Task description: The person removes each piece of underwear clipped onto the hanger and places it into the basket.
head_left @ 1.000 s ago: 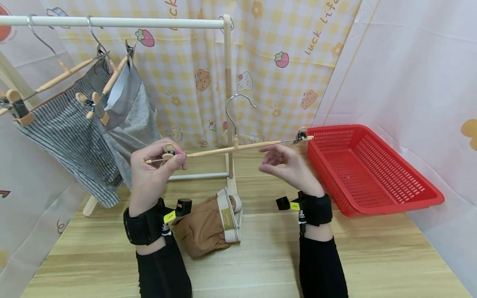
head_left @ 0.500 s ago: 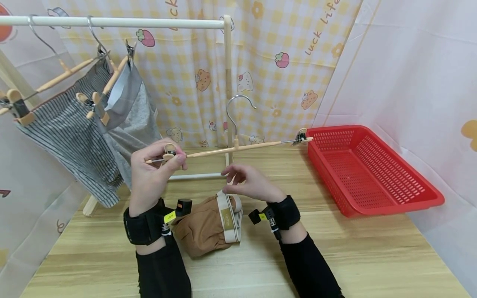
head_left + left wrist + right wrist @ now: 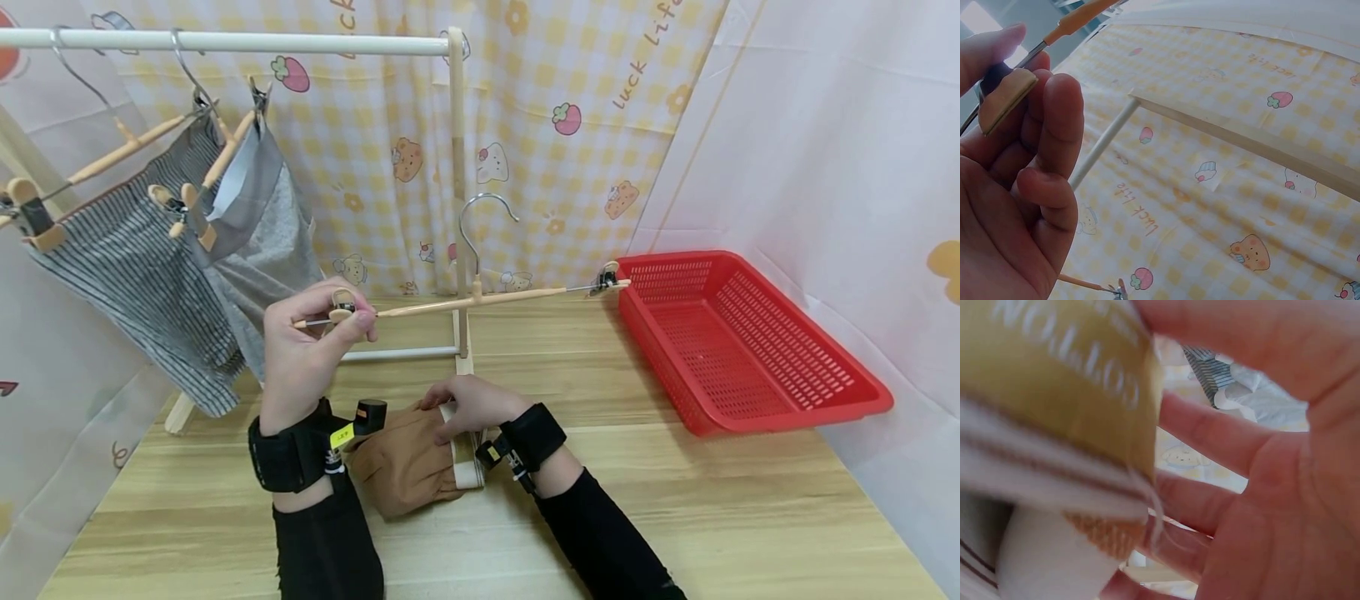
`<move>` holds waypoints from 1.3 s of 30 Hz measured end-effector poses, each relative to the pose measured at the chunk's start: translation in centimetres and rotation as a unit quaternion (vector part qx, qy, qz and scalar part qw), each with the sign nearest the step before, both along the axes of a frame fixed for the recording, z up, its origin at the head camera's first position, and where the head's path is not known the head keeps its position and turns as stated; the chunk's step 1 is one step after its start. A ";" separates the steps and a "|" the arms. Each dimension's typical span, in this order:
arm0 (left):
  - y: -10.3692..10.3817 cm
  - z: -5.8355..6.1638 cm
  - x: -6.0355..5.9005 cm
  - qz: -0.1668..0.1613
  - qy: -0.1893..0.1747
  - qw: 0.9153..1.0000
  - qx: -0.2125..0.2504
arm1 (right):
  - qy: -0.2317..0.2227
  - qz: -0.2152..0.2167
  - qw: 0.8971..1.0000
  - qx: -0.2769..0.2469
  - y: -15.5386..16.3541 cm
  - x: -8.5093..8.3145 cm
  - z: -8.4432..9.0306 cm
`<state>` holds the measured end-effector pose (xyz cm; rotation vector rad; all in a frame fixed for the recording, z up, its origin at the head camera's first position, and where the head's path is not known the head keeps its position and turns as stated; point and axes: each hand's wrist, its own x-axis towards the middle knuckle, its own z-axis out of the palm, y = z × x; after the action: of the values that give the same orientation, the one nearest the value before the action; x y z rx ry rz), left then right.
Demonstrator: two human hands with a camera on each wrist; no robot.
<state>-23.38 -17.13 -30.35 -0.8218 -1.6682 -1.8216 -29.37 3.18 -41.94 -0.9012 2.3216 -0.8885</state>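
Note:
My left hand pinches the left clip of a wooden clip hanger and holds it level above the table, its metal hook pointing up. In the left wrist view the thumb and fingers close round that clip. My right hand lies low on brown shorts heaped on the table, taking hold of their cream waistband. The right wrist view shows the waistband label between thumb and spread fingers.
A red slotted basket sits at the right on the wooden table. A drying rack with a white rail and wooden post stands behind. Striped shorts and grey shorts hang on it at the left.
My right hand has left the hanger's right side, come down and to the left, and now rests on the brown shorts' waistband. The left hand and hanger have stayed put.

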 end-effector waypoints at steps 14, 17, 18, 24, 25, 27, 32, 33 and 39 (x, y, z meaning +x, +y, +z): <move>0.0 0.0 0.0 0.005 0.000 1.000 0.003 | 0.028 0.019 0.996 -0.078 3.2 -1.8 1.1; 0.0 0.0 0.1 0.006 0.001 1.000 0.003 | 0.038 -0.017 0.995 -0.094 4.6 -2.2 1.4; -0.1 0.0 0.1 0.007 0.002 1.000 0.003 | 0.042 -0.027 0.994 -0.098 5.0 -2.4 1.6; -0.1 0.0 0.1 0.008 0.008 1.000 0.002 | 0.056 -0.089 0.987 -0.125 7.9 -3.0 2.1; -0.1 0.0 0.1 0.008 0.008 1.000 0.001 | 0.059 -0.097 0.985 -0.131 8.3 -3.0 2.2; 0.0 0.0 0.1 0.006 0.007 1.000 0.001 | 0.064 -0.111 0.981 -0.144 9.2 -3.1 2.4; 0.0 0.0 0.1 0.002 0.005 1.000 0.004 | 0.062 -0.152 0.972 -0.169 10.7 -3.3 2.6; 0.1 0.0 0.1 0.001 0.005 1.000 0.006 | 0.061 -0.162 0.969 -0.177 11.0 -3.4 2.7; 0.1 0.0 0.1 0.000 0.003 1.000 0.009 | 0.037 -0.221 0.945 -0.240 12.4 -3.6 3.1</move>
<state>-23.28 -17.04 -30.35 -0.8200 -1.6452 -1.8303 -32.92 15.58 -38.86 -0.5953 2.4607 -1.6881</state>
